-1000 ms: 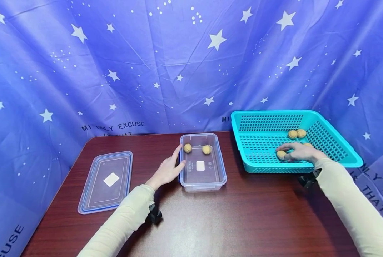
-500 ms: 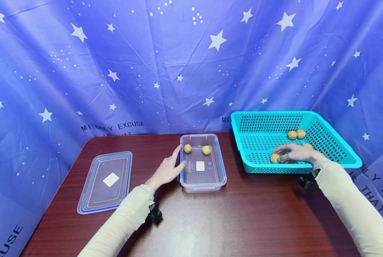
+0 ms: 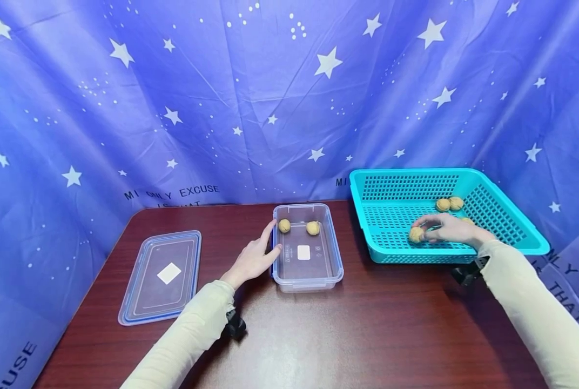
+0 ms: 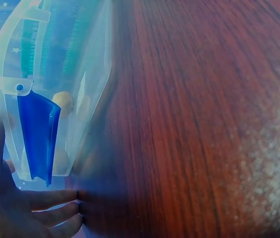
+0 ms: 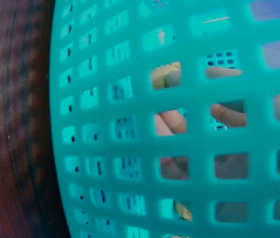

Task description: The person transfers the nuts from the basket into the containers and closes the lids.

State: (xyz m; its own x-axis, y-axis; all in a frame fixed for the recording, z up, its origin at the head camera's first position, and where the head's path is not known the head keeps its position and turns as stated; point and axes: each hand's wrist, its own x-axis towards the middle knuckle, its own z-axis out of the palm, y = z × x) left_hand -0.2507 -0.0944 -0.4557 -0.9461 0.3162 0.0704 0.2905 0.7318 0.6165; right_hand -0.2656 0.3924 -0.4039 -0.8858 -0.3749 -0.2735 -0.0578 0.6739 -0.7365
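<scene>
My right hand (image 3: pixel 449 229) pinches a walnut (image 3: pixel 416 234) between thumb and fingers, low inside the turquoise basket (image 3: pixel 418 258). In the right wrist view the basket wall (image 5: pixel 196 141) stands in front, so only bits of that walnut (image 5: pixel 165 75) and the fingers (image 5: pixel 229 115) show through its holes. My left hand (image 3: pixel 251 260) touches the left side of a clear plastic box (image 3: pixel 307 282), fingers spread and fairly straight. Two walnuts, a left one (image 3: pixel 284 226) and a right one (image 3: pixel 312 228), lie in the box towards its far end. A blue clip (image 4: pixel 40 134) hangs on the box's side.
More walnuts (image 3: pixel 450 203) lie at the back right of the basket, and another (image 3: pixel 467 220) is partly hidden behind my right hand. A clear lid with a blue seal (image 3: pixel 182 254) lies flat on the left of the brown table (image 3: pixel 348 335). Behind hangs a blue star-print curtain (image 3: pixel 250 108).
My right hand has shifted the walnut a little to the left within the basket, and it now pinches it. The left hand and the box have stayed in place.
</scene>
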